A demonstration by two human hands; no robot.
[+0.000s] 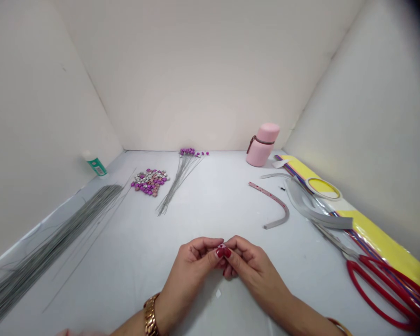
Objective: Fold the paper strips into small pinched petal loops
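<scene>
Pale walls (210,79) enclose a light tabletop (210,200) in the head view. At lower centre, the left hand (194,266) and right hand (254,266) meet, thumbs and fingertips pinched together on one small patterned piece (222,246), pale with dark red marks. Fingers cover most of it, so I cannot tell which way it points or how its long axis runs. One pale scrap (219,293) lies just below them.

Right of centre, one curved strip (280,203) bends like a hook, both ends pointing leftward. One pink bottle (261,149) stands at upper right. Along the right edge lie one pair of red-handled scissors (352,254), one pale ring (324,189) and yellow sheets (378,235), the scissors' handles toward the lower right corner.

At left, one green-and-white tube (97,166) bears print too small to read. Grey wires (66,238), too many to count, slant from lower left towards upper right. One heap of beads (150,182) sits beside a bundle of purple-tipped stems (178,179), tips uppermost.
</scene>
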